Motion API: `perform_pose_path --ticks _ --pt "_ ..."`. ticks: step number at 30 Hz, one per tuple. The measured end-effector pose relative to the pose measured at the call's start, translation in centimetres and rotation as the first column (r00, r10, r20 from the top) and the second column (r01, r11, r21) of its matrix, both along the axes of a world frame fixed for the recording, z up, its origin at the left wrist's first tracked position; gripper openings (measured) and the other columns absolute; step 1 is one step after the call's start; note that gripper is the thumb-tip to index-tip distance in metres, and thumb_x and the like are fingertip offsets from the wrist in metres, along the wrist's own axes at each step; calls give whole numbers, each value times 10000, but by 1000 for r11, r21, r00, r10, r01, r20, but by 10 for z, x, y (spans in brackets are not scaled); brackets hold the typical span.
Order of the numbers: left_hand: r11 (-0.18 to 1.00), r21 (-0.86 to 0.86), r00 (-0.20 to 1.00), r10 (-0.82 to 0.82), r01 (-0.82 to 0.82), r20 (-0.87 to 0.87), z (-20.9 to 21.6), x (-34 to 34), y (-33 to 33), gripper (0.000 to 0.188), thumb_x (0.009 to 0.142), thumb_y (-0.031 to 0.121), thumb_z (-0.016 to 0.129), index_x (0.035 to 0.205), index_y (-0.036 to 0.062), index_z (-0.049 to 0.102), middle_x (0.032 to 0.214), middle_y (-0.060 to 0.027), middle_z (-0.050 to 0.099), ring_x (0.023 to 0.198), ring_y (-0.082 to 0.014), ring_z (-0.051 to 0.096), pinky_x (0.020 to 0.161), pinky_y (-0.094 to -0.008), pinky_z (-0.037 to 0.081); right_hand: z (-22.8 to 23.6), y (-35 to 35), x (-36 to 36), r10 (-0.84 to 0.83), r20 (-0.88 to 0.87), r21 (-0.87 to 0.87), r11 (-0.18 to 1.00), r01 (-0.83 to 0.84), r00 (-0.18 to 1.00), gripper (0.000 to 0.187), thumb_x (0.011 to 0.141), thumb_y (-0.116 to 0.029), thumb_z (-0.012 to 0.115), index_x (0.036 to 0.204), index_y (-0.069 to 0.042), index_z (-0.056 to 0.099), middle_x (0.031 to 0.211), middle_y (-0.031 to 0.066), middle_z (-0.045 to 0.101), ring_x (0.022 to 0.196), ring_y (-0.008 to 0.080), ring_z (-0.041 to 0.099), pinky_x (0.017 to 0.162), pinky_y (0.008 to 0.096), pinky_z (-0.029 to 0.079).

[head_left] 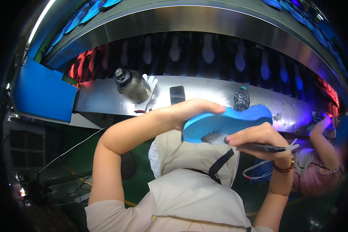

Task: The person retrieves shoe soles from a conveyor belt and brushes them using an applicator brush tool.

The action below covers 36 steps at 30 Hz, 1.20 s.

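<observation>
My left hand (pixel 195 110) grips a blue shoe sole (pixel 236 118) by its left end, thumb along the upper edge. It is held up in front of my apron (pixel 197 154), with its broad face turned toward me. My right hand (pixel 261 137) is closed round a brush (pixel 259 147) with a dark handle and a thin pale tube trailing from its end. The brush's greyish, blurred bristles (pixel 216 138) lie against the lower left part of the sole. A beaded bracelet (pixel 284 166) circles my right wrist.
Beyond my hands runs a metal ledge (pixel 208 89) with a dark-capped bottle (pixel 133 87), a white glove (pixel 150 83), a phone (pixel 177 94) and a dark bottle-like item (pixel 242 99). Several soles (pixel 208 48) line the lit machine behind. Another person's arm (pixel 323 139) is at right.
</observation>
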<state>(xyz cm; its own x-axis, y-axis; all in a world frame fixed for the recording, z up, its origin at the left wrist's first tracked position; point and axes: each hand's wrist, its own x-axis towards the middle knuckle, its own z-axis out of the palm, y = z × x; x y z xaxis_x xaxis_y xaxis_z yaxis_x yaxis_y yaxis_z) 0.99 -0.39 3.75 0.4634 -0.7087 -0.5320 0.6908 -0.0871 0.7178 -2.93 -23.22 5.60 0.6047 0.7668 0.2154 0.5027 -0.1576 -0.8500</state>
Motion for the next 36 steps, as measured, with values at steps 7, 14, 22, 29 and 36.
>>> perform_pose_path --ticks 7,14,22,29,36 --pt "998 22 998 -58 58 -5 -6 -2 7 537 824 350 548 1219 -5 474 1141 -159 531 964 -204 549 812 -296 444 5 -21 11 2 98 -63 998 4 995 204 671 -32 676 872 -23 638 872 113 655 773 239 644 667 286 516" --pt "933 -337 991 100 -123 -87 -34 -5 8 565 840 327 509 1282 5 369 1120 -184 527 946 -253 569 800 -338 468 4 -25 -2 -164 -145 -45 986 159 976 188 719 -40 678 903 -12 654 778 103 666 696 160 644 626 232 490" --pt "822 -429 913 250 -376 -322 -51 -5 -1 556 814 336 513 1248 7 403 1155 -231 502 981 -372 552 810 -550 452 -44 -19 23 -656 -210 252 680 689 725 141 796 -17 584 910 42 643 793 96 650 688 104 600 638 204 473" --pt "765 -430 874 379 -480 -302 -67 6 7 500 845 289 496 1224 -24 405 1105 -191 543 928 -289 597 807 -411 501 -51 10 -3 -566 154 196 821 536 810 158 700 4 654 858 17 654 778 136 655 702 186 637 648 240 482" --pt "546 -782 764 628 -302 144 56 85 43 614 891 425 254 1285 -43 317 1174 -268 472 980 -447 528 829 -578 426 -31 -55 47 -792 11 282 588 758 611 211 872 -108 491 938 44 622 909 133 643 830 178 598 767 260 448"
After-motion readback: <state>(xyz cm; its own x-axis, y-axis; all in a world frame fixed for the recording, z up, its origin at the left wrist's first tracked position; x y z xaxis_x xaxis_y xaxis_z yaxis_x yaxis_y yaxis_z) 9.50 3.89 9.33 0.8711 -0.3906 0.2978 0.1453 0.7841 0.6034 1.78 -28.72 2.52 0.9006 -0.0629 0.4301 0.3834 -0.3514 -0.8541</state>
